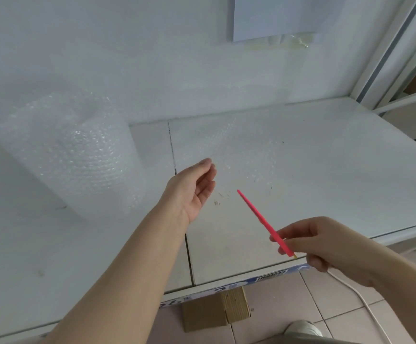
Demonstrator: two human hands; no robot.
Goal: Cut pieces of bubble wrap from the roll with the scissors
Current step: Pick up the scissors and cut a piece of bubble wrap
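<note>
A big roll of clear bubble wrap (77, 150) stands upright on the white table (326, 170), at the left. A loose flat piece of bubble wrap (231, 145) lies on the table to the right of the roll. My left hand (194, 187) hovers palm-up and open over the table, its fingertips near the piece's front edge, holding nothing. My right hand (311, 242) is near the table's front edge and grips the pink scissors (261, 219). Their blades are closed and point up-left toward my left hand.
The white wall stands right behind the table, with a sheet of paper (276, 16) taped to it. A metal shelf frame (400, 58) rises at the right. Below the table's front edge are a cardboard box (214, 311), a white cable (365, 301) and a tiled floor.
</note>
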